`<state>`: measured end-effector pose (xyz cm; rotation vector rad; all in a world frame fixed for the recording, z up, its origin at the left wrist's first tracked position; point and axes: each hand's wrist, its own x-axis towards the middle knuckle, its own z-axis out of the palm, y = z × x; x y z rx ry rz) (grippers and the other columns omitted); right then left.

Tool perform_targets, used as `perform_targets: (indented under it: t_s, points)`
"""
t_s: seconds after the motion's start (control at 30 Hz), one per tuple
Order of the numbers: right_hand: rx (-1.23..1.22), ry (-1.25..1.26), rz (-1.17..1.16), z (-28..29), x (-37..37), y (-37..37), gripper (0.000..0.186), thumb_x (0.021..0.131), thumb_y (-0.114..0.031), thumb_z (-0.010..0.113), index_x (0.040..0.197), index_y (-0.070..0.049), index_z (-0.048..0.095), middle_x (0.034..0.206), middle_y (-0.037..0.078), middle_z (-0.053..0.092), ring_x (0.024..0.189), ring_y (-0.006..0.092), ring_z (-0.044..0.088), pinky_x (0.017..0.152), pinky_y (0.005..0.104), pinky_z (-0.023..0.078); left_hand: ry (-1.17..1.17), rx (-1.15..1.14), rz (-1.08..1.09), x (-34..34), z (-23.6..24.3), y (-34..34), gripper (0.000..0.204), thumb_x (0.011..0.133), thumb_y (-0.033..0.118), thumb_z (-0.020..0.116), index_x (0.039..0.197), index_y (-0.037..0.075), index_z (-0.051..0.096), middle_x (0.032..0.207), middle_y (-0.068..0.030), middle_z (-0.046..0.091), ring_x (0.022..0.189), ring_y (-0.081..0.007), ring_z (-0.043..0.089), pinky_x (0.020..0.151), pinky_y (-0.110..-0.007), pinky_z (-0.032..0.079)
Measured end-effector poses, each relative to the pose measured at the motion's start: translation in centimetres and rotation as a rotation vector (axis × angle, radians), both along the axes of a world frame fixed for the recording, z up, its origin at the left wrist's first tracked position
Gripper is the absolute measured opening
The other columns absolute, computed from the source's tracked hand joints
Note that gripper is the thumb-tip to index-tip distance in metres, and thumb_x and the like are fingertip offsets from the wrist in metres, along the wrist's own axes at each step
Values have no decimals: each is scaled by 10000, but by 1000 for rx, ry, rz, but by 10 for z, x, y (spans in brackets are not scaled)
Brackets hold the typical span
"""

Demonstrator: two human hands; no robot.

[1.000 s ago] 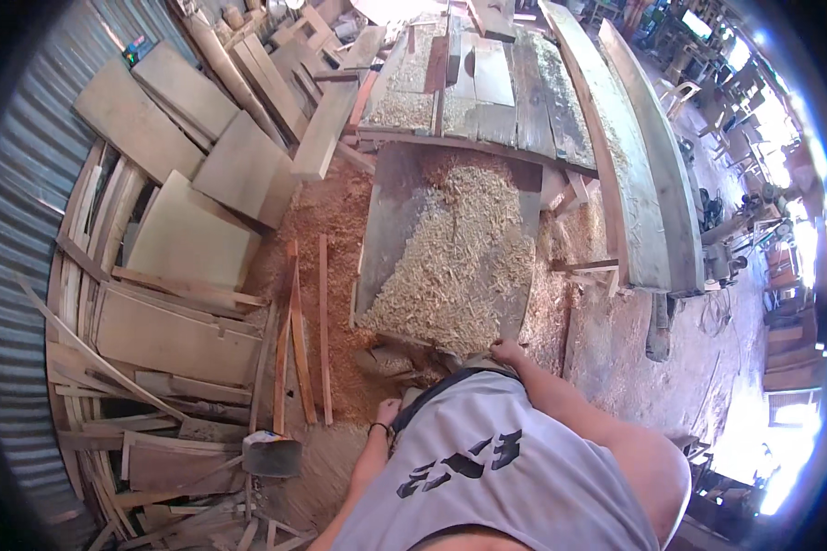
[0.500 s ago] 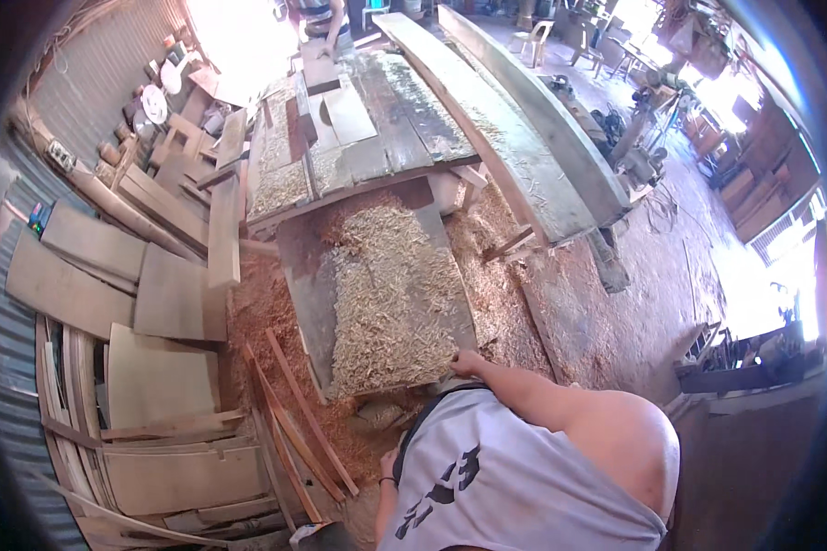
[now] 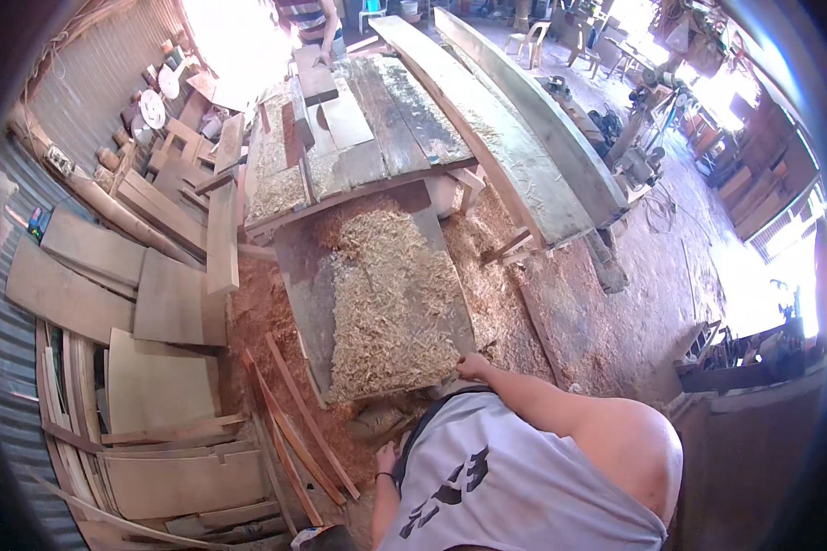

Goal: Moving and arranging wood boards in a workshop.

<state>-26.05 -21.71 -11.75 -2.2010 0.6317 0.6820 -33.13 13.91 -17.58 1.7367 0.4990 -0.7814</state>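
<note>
My right hand (image 3: 473,365) is closed on the near right corner of a wide, dark board (image 3: 303,275) heaped with pale wood shavings (image 3: 386,312). This board slopes down toward me from the worktable. Lower down, beside my grey shirt, is my left hand (image 3: 388,456), with a dark band at the wrist. Its fingers are small and partly hidden, so whether it holds anything cannot be made out. Thin reddish wood strips (image 3: 312,413) lie to the left of it.
Another person's hand (image 3: 325,55) rests on a plank (image 3: 316,81) at the worktable's (image 3: 377,101) far end. Two long, thick boards (image 3: 496,119) extend along the right. Stacked panels (image 3: 165,376) line the left wall. Reddish sawdust (image 3: 262,294) covers the floor around the sloping board.
The plank under the other person's hand has shifted slightly toward me. My left hand shows a little more beside my shirt. My right hand stays at the board's corner.
</note>
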Motion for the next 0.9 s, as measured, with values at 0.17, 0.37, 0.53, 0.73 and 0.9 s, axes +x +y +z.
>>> perform_targets:
  t_s: [0.17,0.37,0.53,0.73,0.9]
  points:
    - [-25,-54,54,-13,-5,-5,314,597,-261,517,809,-53,618,727,156,596,665,251,585,643,337,462,-44,16,-52,-6,-13,1,324,787,297,462,713,-2,560,632,-56,543,541,-121,479,488,-257,376]
    - [-85,-58,99,-9,-6,-6,298,590,-239,524,790,-37,615,723,160,593,665,262,580,628,341,459,-163,89,-149,-26,-31,3,364,784,309,449,660,-15,557,609,-53,526,564,-141,460,535,-280,371]
    - [-47,-47,94,-5,-7,-9,281,593,-228,518,778,-40,615,707,153,595,654,261,579,630,342,457,-133,75,-133,-26,-30,5,358,781,304,443,712,-19,582,622,-75,539,589,-147,473,557,-287,379]
    - [-83,-33,70,-10,-9,-12,280,600,-251,507,770,-57,615,741,153,595,688,276,578,639,356,456,-83,60,-59,-10,-25,1,394,804,378,414,811,14,565,696,-71,561,613,-165,517,590,-280,425]
    - [-99,-17,150,0,5,6,274,612,-270,530,766,-61,618,743,177,586,709,305,573,673,371,445,190,-117,189,-8,-38,12,416,825,388,373,891,11,534,711,-82,558,618,-166,524,568,-268,429]
